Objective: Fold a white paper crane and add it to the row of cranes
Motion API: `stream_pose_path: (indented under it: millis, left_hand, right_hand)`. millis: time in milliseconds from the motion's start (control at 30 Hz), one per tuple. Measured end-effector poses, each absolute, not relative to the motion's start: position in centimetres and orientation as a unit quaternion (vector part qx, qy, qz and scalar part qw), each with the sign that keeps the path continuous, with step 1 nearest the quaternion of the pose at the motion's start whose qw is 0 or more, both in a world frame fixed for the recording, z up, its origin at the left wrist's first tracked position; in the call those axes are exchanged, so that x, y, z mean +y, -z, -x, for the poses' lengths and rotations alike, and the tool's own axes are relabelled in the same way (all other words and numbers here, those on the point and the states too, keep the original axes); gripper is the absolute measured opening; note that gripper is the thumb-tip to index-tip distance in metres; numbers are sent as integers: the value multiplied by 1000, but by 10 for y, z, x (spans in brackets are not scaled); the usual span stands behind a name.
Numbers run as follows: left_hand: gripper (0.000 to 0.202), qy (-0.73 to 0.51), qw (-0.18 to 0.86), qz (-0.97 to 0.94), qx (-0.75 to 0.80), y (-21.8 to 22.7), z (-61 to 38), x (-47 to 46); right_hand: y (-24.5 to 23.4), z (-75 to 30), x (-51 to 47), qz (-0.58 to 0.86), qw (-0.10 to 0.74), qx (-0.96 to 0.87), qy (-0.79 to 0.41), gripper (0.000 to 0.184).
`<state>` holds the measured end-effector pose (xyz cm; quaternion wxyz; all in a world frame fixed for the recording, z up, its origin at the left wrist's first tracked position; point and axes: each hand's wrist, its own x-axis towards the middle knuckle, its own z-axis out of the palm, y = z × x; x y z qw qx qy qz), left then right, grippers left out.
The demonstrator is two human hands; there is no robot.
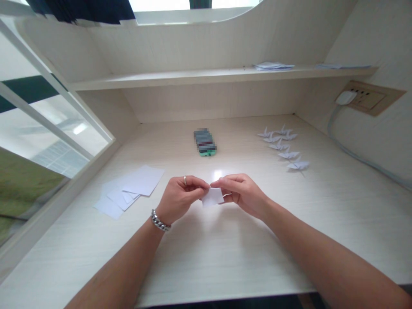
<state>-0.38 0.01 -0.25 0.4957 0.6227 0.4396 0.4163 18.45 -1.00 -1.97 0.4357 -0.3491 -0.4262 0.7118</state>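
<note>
Both hands meet above the middle of a pale wooden desk (206,253) and pinch one small folded piece of white paper (213,197). My left hand (180,196) wears a ring and a metal bracelet, and its fingers close on the paper's left edge. My right hand (240,193) grips the paper's upper right edge with thumb and fingers pressed together.
Loose white paper squares (130,191) lie to the left. Several folded paper cranes (283,146) sit in a row at the back right. A phone (205,142) lies at the back centre. A shelf (222,75) holds more paper (273,66). A plugged wall socket (363,98) and cable (360,156) are on the right.
</note>
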Motion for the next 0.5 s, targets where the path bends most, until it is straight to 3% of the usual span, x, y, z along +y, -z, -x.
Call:
stream_pose_path:
  millis: [500]
  left_hand:
    - [9, -404, 518, -608, 445, 0, 0, 0]
  right_hand:
    - [25, -186, -7, 405, 432, -491, -639, 26]
